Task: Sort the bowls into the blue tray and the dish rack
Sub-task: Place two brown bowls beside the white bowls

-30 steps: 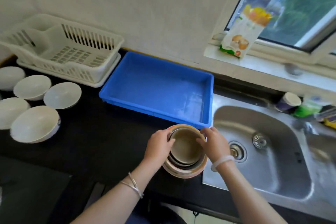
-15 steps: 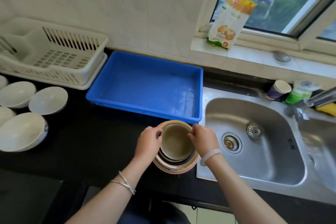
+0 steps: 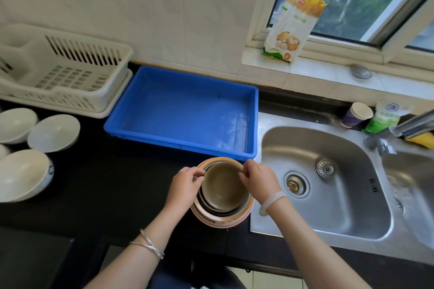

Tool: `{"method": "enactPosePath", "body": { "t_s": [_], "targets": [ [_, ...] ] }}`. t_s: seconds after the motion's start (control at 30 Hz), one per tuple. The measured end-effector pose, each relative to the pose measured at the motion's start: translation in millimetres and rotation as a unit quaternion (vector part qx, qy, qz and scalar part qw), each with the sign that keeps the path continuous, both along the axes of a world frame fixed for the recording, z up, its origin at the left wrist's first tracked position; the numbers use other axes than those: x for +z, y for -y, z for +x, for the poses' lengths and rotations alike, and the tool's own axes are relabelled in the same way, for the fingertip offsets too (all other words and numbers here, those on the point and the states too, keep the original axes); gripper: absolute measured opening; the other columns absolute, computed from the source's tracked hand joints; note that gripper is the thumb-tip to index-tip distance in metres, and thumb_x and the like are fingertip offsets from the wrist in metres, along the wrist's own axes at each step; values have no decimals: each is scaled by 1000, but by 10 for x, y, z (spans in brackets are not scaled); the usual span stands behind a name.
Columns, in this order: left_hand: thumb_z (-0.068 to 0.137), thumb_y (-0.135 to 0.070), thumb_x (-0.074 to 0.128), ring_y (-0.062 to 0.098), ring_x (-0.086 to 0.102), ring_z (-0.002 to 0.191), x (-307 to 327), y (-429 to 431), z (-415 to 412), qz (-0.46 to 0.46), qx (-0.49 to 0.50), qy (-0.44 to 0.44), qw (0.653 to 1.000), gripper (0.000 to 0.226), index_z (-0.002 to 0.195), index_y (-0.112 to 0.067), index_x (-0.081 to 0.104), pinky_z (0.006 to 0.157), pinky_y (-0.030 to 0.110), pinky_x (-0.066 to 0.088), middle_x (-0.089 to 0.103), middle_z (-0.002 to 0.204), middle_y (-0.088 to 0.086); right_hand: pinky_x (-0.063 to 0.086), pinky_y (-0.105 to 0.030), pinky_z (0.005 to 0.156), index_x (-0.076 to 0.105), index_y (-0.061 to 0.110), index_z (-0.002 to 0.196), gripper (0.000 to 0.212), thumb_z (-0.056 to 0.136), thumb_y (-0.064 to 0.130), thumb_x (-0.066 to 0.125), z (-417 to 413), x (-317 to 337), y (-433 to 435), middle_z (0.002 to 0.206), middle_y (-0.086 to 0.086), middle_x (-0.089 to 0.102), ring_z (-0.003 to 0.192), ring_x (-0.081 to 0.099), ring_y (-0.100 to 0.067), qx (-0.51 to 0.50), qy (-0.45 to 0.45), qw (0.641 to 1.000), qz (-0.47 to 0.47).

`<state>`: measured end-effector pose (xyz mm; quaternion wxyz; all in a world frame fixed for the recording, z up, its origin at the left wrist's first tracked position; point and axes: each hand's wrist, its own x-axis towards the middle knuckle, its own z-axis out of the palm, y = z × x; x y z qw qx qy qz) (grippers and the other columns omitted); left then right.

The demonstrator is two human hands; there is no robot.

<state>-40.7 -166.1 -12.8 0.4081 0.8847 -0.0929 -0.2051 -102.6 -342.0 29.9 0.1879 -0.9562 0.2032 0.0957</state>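
A stack of nested bowls [image 3: 222, 216] stands on the black counter just in front of the blue tray [image 3: 185, 110], with a brownish metal bowl [image 3: 223, 186] on top inside a pink-rimmed one. My left hand [image 3: 185, 185] pinches the top bowl's left rim. My right hand [image 3: 258, 180] pinches its right rim. The tray holds nothing. The white dish rack [image 3: 63, 70] at the back left holds nothing too. Several white bowls [image 3: 54, 132] lie on the counter at the far left.
A steel sink [image 3: 324, 180] lies right of the stack, with a tap [image 3: 408, 124] over it. A paper cup [image 3: 357, 115] and a green packet [image 3: 385, 117] stand behind the sink. A carton [image 3: 293, 26] leans on the window sill.
The camera view has shifted a little; both hands stay on the top bowl's rim, fingers now pinching it more at the upper edge. The stack has not moved.
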Motion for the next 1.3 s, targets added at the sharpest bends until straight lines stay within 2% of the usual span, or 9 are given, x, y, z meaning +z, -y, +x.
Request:
{"method": "enactPosePath", "body": {
  "t_s": [0.1, 0.2, 0.3, 0.57, 0.67, 0.73, 0.93, 1.07, 1.3],
  "targets": [
    [93, -20, 49, 14, 61, 91, -3, -17, 9, -8, 4, -10, 1000, 21, 107, -18, 65, 83, 35, 54, 59, 105, 0, 34, -26, 64, 48, 15, 79, 15, 90, 21, 55, -9, 58, 86, 84, -7, 65, 74, 52, -21, -8, 19, 999, 48],
    [91, -21, 54, 5, 57, 86, -8, -5, 3, -3, 2, -5, 1000, 13, 97, -24, 65, 71, 21, 49, 58, 100, -5, 47, -31, 72, 59, 9, 84, 8, 88, 16, 57, -37, 130, 178, 85, -9, 70, 82, 63, -26, -33, 48, 995, 82],
    [85, -22, 63, 0, 53, 79, 15, 40, -19, 19, 9, 1, 1000, 7, 84, -28, 60, 61, 13, 39, 55, 95, -9, 52, -31, 72, 63, 10, 88, 5, 87, 13, 58, -73, 189, 262, 81, -10, 72, 77, 67, -25, -53, 72, 989, 121],
    [86, -18, 60, 5, 59, 74, 80, 138, -96, 42, 37, 8, 998, 13, 77, -25, 55, 62, 24, 52, 59, 79, -10, 49, -11, 58, 68, 12, 89, 9, 85, 12, 60, -145, 263, 403, 71, -3, 72, 56, 67, -7, -89, 79, 974, 192],
    [86, -15, 60, 10, 63, 75, 150, 94, -54, -1, 59, -25, 998, 11, 78, -22, 57, 67, 30, 57, 62, 81, -6, 57, -23, 66, 69, 16, 85, 8, 84, 11, 62, -129, 335, 412, 71, -2, 72, 60, 70, -12, -103, 92, 965, 225],
    [85, -13, 61, 9, 64, 73, 221, 15, 12, -43, 92, -50, 994, 12, 78, -22, 58, 61, 25, 56, 63, 81, -5, 60, -32, 70, 68, 18, 80, 10, 84, 10, 63, -84, 410, 383, 71, -3, 72, 62, 70, -17, -110, 105, 954, 257],
    [83, -11, 64, 11, 66, 82, 439, -447, 291, -137, 180, -105, 968, 11, 83, -21, 60, 56, 20, 54, 66, 88, -1, 54, -13, 55, 67, 23, 77, 17, 84, 8, 65, 291, 597, 66, 70, 1, 71, 58, 68, -5, -108, 133, 927, 335],
    [84, -11, 63, 11, 65, 83, 453, -909, 389, -146, 256, -102, 950, 11, 85, -21, 60, 60, 22, 54, 66, 88, 0, 55, -15, 55, 67, 19, 77, 15, 84, 7, 64, 643, 480, -287, 70, 0, 69, 59, 66, -8, -98, 110, 922, 357],
    [86, -6, 60, 15, 65, 78, 229, -1863, 469, -200, 420, -127, 876, 7, 82, -11, 59, 56, 23, 53, 66, 88, 9, 53, -17, 51, 62, 22, 71, 22, 85, 5, 60, 1308, -45, -1072, 72, -2, 65, 62, 64, -11, -85, 76, 913, 391]
  ]
}}
